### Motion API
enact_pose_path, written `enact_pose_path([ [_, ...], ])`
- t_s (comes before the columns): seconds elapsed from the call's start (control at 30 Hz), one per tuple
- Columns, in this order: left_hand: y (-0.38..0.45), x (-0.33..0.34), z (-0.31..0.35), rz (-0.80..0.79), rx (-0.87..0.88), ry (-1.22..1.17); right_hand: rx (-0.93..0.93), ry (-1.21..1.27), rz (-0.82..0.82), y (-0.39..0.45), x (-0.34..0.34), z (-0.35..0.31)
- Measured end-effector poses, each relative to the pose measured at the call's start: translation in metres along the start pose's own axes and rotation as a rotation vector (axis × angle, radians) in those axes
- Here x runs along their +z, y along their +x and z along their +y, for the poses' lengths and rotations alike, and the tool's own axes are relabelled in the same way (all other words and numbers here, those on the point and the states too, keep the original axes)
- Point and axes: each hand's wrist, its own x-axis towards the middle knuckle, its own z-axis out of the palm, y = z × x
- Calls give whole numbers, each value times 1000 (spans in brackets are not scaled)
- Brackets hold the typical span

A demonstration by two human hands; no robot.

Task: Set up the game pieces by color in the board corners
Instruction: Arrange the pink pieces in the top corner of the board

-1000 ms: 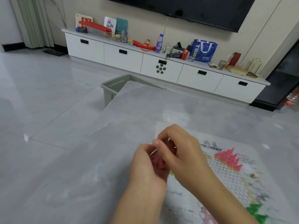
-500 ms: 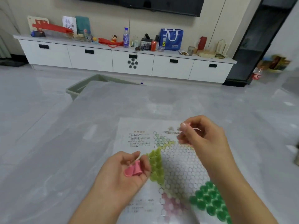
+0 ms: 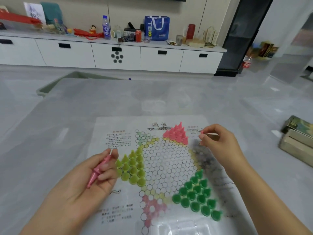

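A stack of pink game pieces (image 3: 99,170) is being gripped in the left hand (image 3: 88,184), fingers curled round it, over the near-left part of the paper board (image 3: 105,126). A thin white tie or strip (image 3: 210,134) is being pinched in the right hand (image 3: 218,143), fingers curled, just beside the board's far-right edge; what the strip is exactly cannot be told. Compared with half a second ago, the stack is being held longer and more upright in the left hand, and the right hand is being carried further right, away from the stack. A second ago both hands were being worked together on the bundle, so the tie is being judged as now pulled off and the pink pieces as freed for placing.

Red pieces (image 3: 177,134) are being shown filling the far corner, yellow-green pieces (image 3: 133,168) the left corner, dark green pieces (image 3: 197,194) the near-right corner. The pink-printed near corner (image 3: 150,207) is being left unfilled, likely the stack's target. A blurred dark patch at the right corner cannot be identified. The board is lying on the grey table (image 3: 50,133).
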Motion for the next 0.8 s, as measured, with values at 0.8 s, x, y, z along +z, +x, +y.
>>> enact_pose_path([
  [0.8, -2, -4, 5, 155, -38, -273, -148, -365, -176, -2, 16, 7],
])
